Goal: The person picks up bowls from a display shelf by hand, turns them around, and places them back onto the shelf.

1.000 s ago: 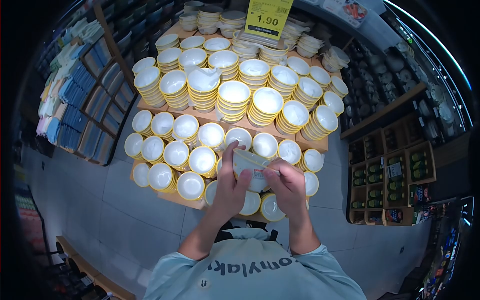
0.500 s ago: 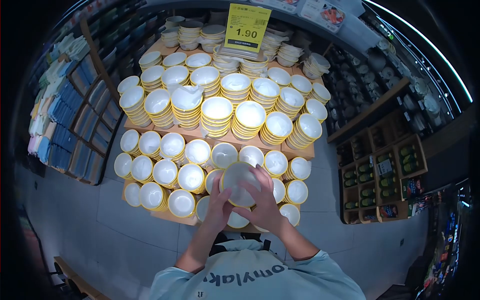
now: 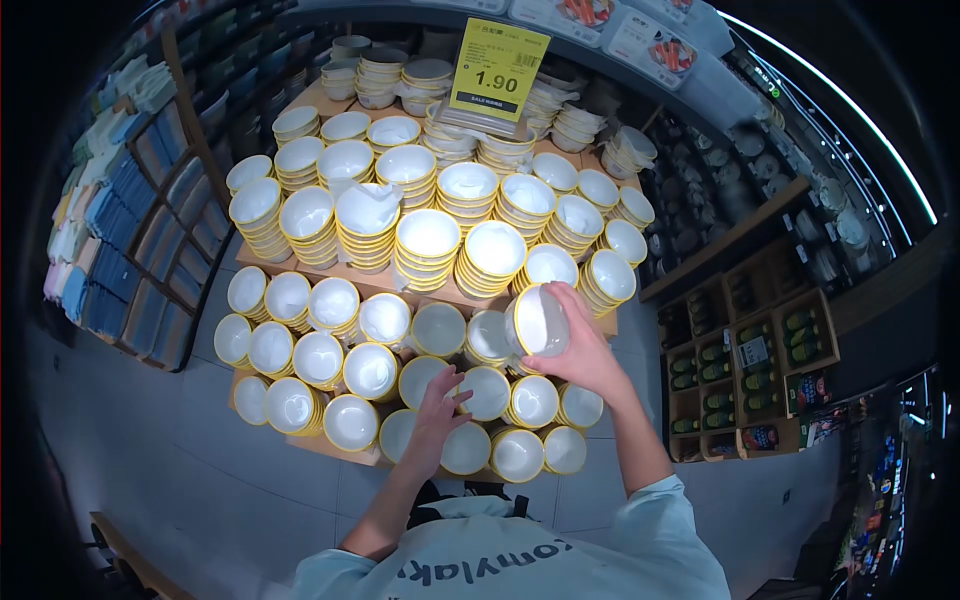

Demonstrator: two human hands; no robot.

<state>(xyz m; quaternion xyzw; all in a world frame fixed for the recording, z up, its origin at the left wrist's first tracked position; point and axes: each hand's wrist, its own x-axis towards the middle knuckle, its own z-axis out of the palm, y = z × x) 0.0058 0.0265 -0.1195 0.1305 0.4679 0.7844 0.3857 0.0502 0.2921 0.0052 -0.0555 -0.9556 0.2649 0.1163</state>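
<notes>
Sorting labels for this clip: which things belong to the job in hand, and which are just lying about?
Likely in the job:
- bowl, held in the right hand
- left hand, fingers spread among the lower bowls; contact unclear
- stacked bowls

Likely just about:
- price sign
- towels
- green goods

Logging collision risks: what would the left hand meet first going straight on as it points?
The left hand would probably meet the yellow-rimmed bowl just to its right, though the hand's height above that bowl is unclear.
</notes>
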